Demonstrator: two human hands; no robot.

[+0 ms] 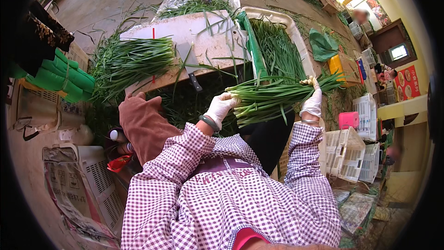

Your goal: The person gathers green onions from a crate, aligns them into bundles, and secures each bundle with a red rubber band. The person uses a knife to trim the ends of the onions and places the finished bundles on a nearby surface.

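Observation:
Both my gloved hands hold a bundle of green chives (273,95) level above my lap. Its pale cut ends are at my left hand (222,109), whose fingers are closed on them. Farther right, my right hand (312,101) grips the leafy part from the side, fingertips at its upper edge. A cleaver (188,60) with a black handle lies on the white cutting board (203,37), its handle over the near edge. Left of the blade, a larger pile of chives (138,60) rests on the board.
A white plastic crate (303,51) with a green liner holds more chives beyond my hands. A brown towel (148,125) drapes left of my left arm. Green bags (69,76) hang at the left; white crates (344,153) stand at the right. Leaf scraps litter the floor.

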